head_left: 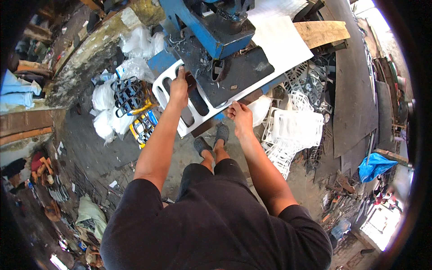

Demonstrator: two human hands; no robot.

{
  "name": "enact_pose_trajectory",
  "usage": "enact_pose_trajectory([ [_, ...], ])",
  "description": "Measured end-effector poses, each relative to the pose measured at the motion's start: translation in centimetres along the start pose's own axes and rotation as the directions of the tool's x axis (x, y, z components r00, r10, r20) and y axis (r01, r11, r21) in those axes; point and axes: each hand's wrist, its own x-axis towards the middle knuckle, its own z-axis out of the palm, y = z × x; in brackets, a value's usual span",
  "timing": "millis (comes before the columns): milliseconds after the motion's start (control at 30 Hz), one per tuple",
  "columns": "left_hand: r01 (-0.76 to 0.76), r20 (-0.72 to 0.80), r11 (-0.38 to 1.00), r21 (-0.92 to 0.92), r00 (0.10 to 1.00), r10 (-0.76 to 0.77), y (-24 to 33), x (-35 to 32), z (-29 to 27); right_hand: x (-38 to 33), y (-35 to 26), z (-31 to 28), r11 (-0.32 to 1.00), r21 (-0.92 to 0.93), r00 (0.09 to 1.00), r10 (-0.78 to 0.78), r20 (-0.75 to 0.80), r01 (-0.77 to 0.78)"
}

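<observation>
A white sheet [288, 54] with large rounded cut-outs at its left end lies across the bed of a blue press [225, 40]. A dark plate [243, 72] covers part of the sheet, below the press head. My left hand [179, 91] holds the cut-out end, its fingers on a strip between two openings. At the sheet's near edge, right of the cut-outs, my right hand [240, 116] pinches with curled fingers; its fingertips are partly hidden. Both forearms reach forward from my dark sleeves.
White cut-out frames [297, 128] are piled right of the press. Clear plastic bags [108, 112] and bundled black straps [128, 94] lie to the left. A wooden board [324, 33] sticks out at the back right. Dark sheets [355, 90] lean farther right, near a blue plastic bag [377, 166].
</observation>
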Motion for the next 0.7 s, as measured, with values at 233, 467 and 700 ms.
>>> enact_pose_trajectory([
  [233,0.113,0.178,0.987,-0.111,0.98,-0.092,3.2,-0.7,2.4,2.2,-2.1,0.2,0.999,0.005,0.997,-0.048,-0.053,0.048],
  [467,0.186,0.353,0.921,-0.343,0.934,-0.058,4.1,0.9,4.1,6.3,-3.9,0.4,0.988,-0.079,0.982,-0.143,-0.126,0.133],
  [700,0.153,0.2,0.931,-0.332,0.976,-0.089,3.5,1.1,3.9,7.5,-4.7,-1.8,0.931,-0.341,0.99,-0.14,0.001,0.132],
])
